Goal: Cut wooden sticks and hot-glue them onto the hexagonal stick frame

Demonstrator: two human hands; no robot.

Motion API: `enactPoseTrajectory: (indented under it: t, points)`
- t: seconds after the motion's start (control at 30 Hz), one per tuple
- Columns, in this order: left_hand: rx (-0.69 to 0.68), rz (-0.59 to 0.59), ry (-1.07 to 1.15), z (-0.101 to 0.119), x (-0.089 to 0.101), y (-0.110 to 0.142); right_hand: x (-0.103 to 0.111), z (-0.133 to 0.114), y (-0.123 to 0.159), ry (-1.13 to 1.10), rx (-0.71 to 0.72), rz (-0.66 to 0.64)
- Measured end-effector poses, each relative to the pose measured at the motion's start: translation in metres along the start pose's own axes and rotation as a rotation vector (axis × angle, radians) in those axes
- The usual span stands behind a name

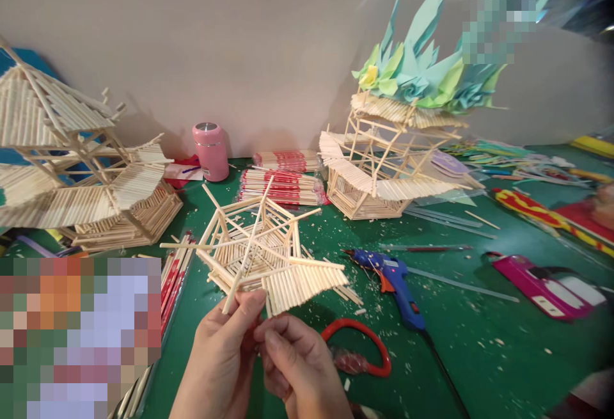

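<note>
My left hand and my right hand meet at the bottom middle, fingers pinched together. Between them they hold up a small roof frame of wooden sticks, tilted above the green table. The left thumb and fingers grip a stick at the frame's lower edge. My right hand's fingers curl close beside them and touch the same edge. A blue glue gun lies just right of the frame. Red-handled scissors lie by my right hand.
A finished stick pavilion stands at the left, another topped with green paper leaves at the back right. A pink tin, bundles of sticks, a pink case and wood chips lie about. A grey wall stands behind.
</note>
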State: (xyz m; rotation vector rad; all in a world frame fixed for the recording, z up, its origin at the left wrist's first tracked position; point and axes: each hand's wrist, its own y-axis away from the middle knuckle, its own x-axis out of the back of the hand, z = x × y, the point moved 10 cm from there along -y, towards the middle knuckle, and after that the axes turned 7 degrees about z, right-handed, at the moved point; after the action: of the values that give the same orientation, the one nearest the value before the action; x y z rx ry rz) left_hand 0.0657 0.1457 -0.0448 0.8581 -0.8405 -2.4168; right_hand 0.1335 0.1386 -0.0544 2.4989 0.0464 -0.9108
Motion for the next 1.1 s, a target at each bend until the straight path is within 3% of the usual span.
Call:
enactPoseTrajectory:
  t: [0.5,1.1]
  points:
    - [-0.024,0.055,-0.008,0.0042,0.0019,0.0031,0.0050,0.0015,0.0021,0.015,-0.035,0.028]
    - [0.004,0.036,0.007,-0.0007,-0.0002,0.0011,0.0064,0.0021,-0.0009,-0.002,-0.026,0.017]
